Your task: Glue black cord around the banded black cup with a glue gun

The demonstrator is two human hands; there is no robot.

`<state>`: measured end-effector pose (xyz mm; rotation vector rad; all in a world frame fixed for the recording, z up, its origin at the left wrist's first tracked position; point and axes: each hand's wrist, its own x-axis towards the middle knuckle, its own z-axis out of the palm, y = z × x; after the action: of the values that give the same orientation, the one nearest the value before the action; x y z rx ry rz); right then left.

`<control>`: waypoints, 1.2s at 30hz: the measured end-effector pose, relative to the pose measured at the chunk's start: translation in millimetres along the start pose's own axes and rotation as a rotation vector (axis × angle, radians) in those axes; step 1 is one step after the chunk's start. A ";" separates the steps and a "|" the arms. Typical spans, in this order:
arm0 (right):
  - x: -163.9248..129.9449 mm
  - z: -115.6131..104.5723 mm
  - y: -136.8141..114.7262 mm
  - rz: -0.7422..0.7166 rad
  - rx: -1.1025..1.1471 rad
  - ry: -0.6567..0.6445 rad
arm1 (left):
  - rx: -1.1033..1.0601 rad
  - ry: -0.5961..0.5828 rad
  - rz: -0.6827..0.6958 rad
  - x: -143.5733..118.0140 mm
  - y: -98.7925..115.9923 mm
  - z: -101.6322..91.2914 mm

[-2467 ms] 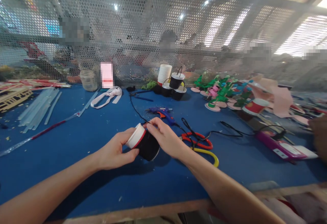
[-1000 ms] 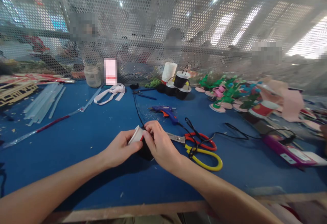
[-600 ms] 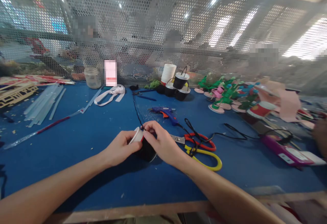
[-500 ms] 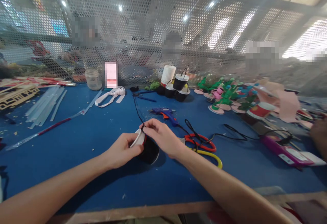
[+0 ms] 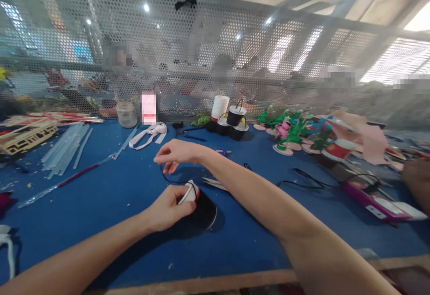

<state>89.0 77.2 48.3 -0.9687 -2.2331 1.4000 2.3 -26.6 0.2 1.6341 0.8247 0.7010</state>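
Your left hand (image 5: 168,205) has its grip clamped on the black cup (image 5: 201,212), tipped on the blue desk (image 5: 110,205). Your right hand (image 5: 174,154) pinches the black cord (image 5: 169,179), pulling it up and leftward; next, likely draw it taut.

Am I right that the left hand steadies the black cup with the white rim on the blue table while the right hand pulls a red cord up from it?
Not quite: in the head view the cord is black, not red. The left hand does steady the black cup with the white rim on the blue table, and the right hand pulls the cord.
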 end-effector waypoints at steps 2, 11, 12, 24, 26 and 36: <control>-7.7 -8.9 2.8 0.045 -0.257 0.165 | 0.008 0.025 0.018 0.7 -1.9 -1.6; -88.5 -66.9 67.2 0.425 -0.692 0.618 | 0.108 0.132 0.036 6.5 -7.1 -9.8; -92.4 -65.5 74.5 0.460 -0.689 0.607 | 0.122 0.132 0.032 6.9 -7.7 -10.6; -101.3 -49.7 75.9 0.420 -0.362 0.774 | 0.321 -0.023 -0.002 6.6 5.9 -20.7; -115.3 -45.4 61.5 0.278 -0.156 0.765 | 0.327 -0.058 0.022 7.1 7.0 -23.0; -145.0 1.4 35.7 0.090 0.105 0.521 | 0.174 0.034 -0.033 11.5 -8.2 -30.1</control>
<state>204.8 -14.6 26.8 -1.2407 -1.7357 1.1220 -16.5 0.9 -1.5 1.7634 0.9572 0.6500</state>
